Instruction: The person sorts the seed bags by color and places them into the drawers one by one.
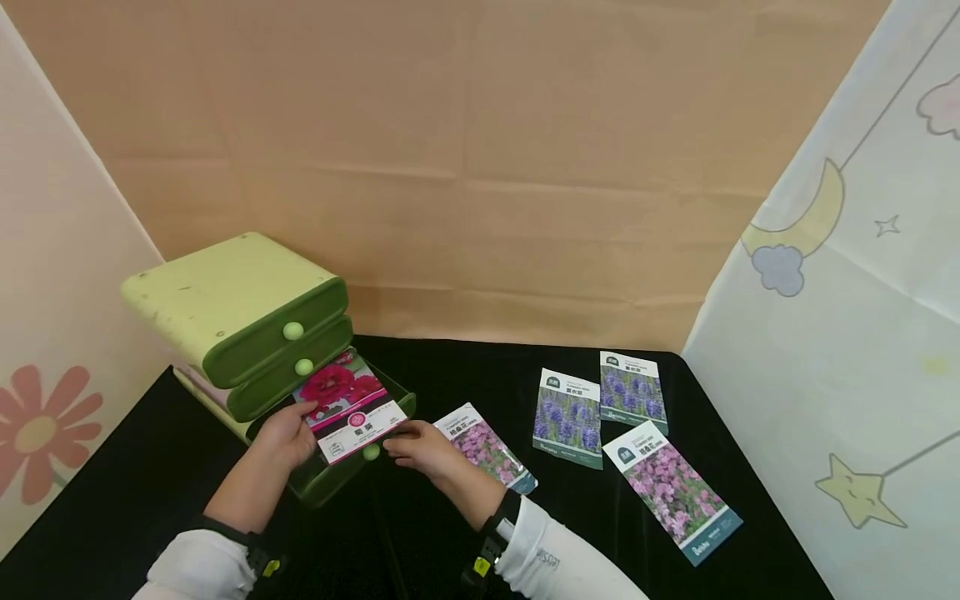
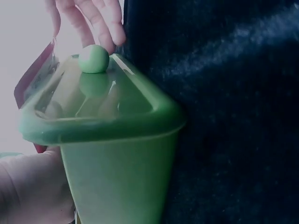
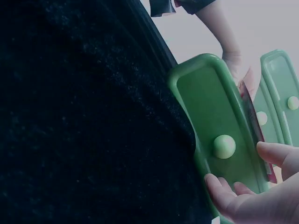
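A flower seed packet (image 1: 352, 404) with deep pink blooms lies slanted over the pulled-out bottom drawer (image 1: 322, 487) of a green drawer box. My left hand (image 1: 285, 437) holds the packet by its left edge, thumb on the printed face; its other fingers are hidden. At the packet's right corner is my right hand (image 1: 431, 454). In the right wrist view, the right thumb touches the packet's edge (image 3: 254, 123), while the loosely bent fingers (image 3: 219, 189) rest by the drawer front below the round knob (image 3: 224, 146). The left wrist view shows the drawer front (image 2: 103, 126) close up.
The box's pale green top (image 1: 240, 292) stands at left, its upper two drawers closed. On the black cloth lie a pink-flower packet (image 1: 487, 446) beside my right hand, two purple-flower packets (image 1: 566, 417) (image 1: 633, 390), and another pink-flower packet (image 1: 675, 492) at right.
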A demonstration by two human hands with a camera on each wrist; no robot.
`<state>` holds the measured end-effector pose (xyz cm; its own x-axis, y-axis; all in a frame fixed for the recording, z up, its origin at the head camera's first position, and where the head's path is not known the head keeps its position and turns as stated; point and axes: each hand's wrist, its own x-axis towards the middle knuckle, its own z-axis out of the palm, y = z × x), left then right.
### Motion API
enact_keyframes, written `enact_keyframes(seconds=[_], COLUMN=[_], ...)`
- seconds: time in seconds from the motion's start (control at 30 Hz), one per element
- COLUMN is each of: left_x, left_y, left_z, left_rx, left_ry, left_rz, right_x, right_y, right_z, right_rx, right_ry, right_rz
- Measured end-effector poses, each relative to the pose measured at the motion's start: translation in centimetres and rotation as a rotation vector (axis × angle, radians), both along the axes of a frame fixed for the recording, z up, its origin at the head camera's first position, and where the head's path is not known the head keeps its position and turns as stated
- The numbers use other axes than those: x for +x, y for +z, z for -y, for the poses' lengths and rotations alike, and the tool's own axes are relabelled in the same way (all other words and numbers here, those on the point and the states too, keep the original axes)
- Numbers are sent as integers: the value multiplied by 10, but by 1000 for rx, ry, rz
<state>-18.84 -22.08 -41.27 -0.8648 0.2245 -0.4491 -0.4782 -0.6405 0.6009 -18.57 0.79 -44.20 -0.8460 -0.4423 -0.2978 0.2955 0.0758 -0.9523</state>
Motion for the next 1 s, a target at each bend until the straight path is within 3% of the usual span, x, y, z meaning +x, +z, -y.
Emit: enact_keyframes(seconds=[0.43, 0.57, 0.7, 0.87, 1.0], left_x=[13, 8, -1, -11, -16], left_y=[5, 6, 5, -3, -10], left_z=[-15, -13, -6, 5, 10], left_rx=[40, 47, 118, 206, 245], left_ry=[-18, 48, 134, 182, 200], left_rz=[-40, 20, 101, 159, 164], right_x=[-2, -1, 1, 3, 3], right_y=[-8, -5, -4, -6, -8], right_z=[17, 19, 21, 24, 24], right_rx=[-31, 11, 64, 126, 165], right_ry=[-71, -62, -56, -59, -43], right_rz=[-59, -63, -65, -84, -93])
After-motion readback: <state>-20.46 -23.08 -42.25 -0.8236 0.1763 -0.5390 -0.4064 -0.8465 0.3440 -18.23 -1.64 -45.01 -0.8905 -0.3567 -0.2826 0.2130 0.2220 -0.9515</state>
